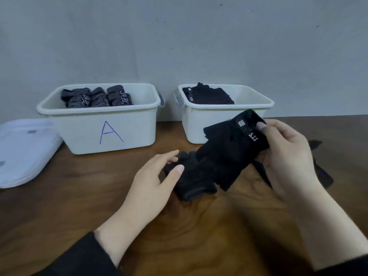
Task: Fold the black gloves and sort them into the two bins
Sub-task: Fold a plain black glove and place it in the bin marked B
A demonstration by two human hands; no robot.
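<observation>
Plain black fabric glove with a white "5.11" cuff label (pixel 229 156) sits at table centre, cuff end lifted toward 1 o'clock, finger end trailing toward 7 o'clock onto the dark wooden tabletop (pixel 179 236). Right hand (pixel 286 154) pinches the cuff, thumb on the label side. Left hand (pixel 157 176) is partly open, fingertips touching the bunched finger end, not gripping.

At 12 o'clock, just behind the glove: white plastic bin with plain black gloves inside (pixel 249 108); its marking is hidden by the glove. At 10 o'clock: white plastic bin marked "A" (pixel 95 116), holding grey patterned folded gloves. At 9 o'clock: flat white plastic lids (pixel 22 148). More black fabric (pixel 322 174) lies behind the right hand; identity unclear.

Risks, my reading: the fold looks loose, so lifting by the cuff alone could let it fall open. The limp finger end may drag or snag on the near bin's rim.
</observation>
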